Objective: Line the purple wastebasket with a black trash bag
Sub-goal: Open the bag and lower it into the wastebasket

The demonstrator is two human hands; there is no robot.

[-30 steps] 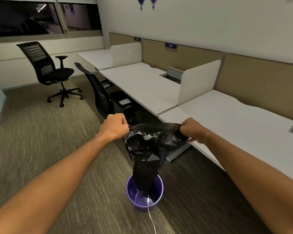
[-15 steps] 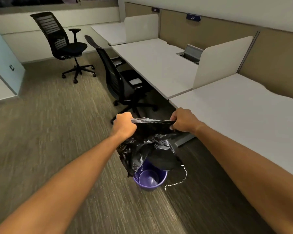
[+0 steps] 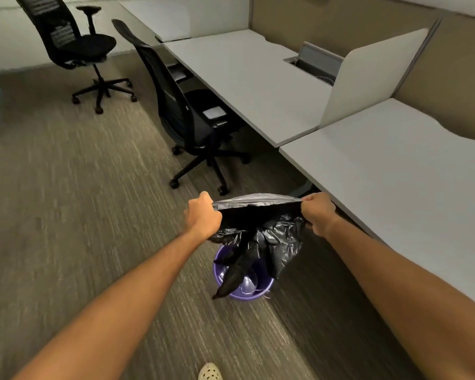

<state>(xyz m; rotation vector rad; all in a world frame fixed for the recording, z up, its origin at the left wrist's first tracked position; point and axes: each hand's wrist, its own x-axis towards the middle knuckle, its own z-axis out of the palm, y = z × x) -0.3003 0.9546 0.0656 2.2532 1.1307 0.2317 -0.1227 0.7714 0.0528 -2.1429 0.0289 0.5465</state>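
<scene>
Nearest: pale perforated shoe [image 3: 209, 372] at bottom edge, on striped carpet [image 3: 66, 215]. Both bare forearms stretched forward and down from near corners, converging over purple wastebasket [image 3: 243, 290].

Purple wastebasket upright on carpet, just near-left of near desk [image 3: 395, 174]. Thin white thread or cord inside and at its right rim; cannot tell what.

Black trash bag [image 3: 261, 234] held above wastebasket, mouth edge pulled taut between the hands. Crumpled body hanging below, bottom tail drooping into wastebasket and lapping over its near-left rim. Not spread over rim.

Left hand [image 3: 202, 216] fisted tight on left end of bag's mouth, back of hand up, knuckles pointing far, plastic emerging from right side of fist. Right hand [image 3: 320, 212] also clenched on right end of mouth, thumb side up, fingers curled under with bag film bunched beneath. Right hand close to near desk's edge.

Farther: black office chair [image 3: 187, 105] tucked at far desk [image 3: 244, 78], white divider panel [image 3: 368, 75] between desks. Second black chair [image 3: 74, 42] far left, well apart.
</scene>
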